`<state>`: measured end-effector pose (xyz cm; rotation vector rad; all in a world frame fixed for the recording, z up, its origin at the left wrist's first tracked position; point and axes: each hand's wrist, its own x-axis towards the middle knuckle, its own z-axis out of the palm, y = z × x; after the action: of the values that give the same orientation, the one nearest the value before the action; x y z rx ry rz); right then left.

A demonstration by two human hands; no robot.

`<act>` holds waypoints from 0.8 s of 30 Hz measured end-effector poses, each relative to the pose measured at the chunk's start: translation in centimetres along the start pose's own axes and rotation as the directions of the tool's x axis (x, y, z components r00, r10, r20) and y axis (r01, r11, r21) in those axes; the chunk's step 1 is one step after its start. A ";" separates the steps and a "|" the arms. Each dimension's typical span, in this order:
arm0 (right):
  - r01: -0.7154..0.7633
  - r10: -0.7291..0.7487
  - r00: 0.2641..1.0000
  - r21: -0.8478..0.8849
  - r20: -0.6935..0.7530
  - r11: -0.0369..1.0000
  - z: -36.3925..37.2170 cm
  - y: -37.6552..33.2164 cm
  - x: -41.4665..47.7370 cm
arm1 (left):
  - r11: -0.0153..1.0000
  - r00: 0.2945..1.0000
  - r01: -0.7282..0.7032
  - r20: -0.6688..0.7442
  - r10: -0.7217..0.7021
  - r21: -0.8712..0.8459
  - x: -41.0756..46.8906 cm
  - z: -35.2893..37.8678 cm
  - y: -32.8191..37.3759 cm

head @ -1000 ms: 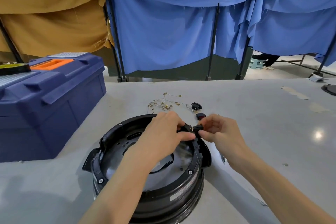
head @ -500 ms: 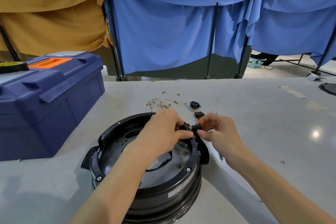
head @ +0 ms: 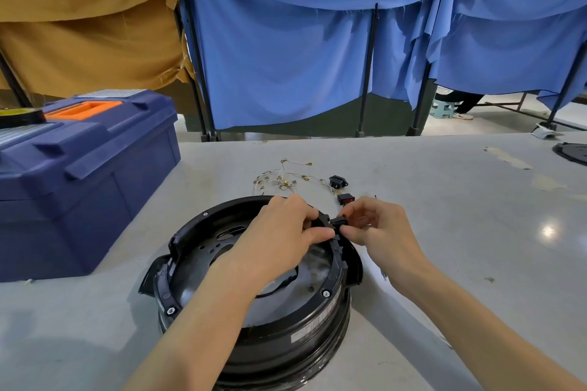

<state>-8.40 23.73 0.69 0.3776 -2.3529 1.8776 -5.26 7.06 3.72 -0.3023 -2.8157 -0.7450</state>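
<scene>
Sitting on the far right rim of the round black base is a small black part. The right hand is pinching it with curled fingers. The left hand is gripping the rim beside it, thumb pressing close. Both hands are staying where they were a moment ago.

Blue cloth drapes hang on black poles from 12 to 2 o'clock, and mustard cloth fills 10 o'clock. Pale floor shows beneath, with a small teal stool at 2 o'clock. A bright glare sits on the grey tabletop at 3 o'clock.
</scene>
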 end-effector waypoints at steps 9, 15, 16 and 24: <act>0.009 -0.010 0.998 -0.010 -0.065 1.000 0.3 0.4 0.1 | 1.000 1.000 -0.010 0.008 0.010 0.008 0.0 0.0 0.1; 0.058 -0.065 0.994 -0.078 -0.088 0.995 0.6 0.4 -0.1 | 1.000 0.999 -0.006 0.035 0.005 0.026 0.2 0.1 0.1; 0.056 -0.064 0.994 -0.089 -0.086 0.994 0.7 0.4 -0.2 | 1.000 0.999 -0.004 0.037 0.003 0.030 0.2 0.2 0.1; 0.047 -0.055 0.996 -0.115 -0.070 0.992 0.5 0.3 0.0 | 1.000 0.999 -0.003 0.040 0.002 0.021 0.1 0.2 0.1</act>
<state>-8.49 23.28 0.26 0.3476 -2.3651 1.6964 -5.38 7.27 3.64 -0.3201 -2.8579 -0.7168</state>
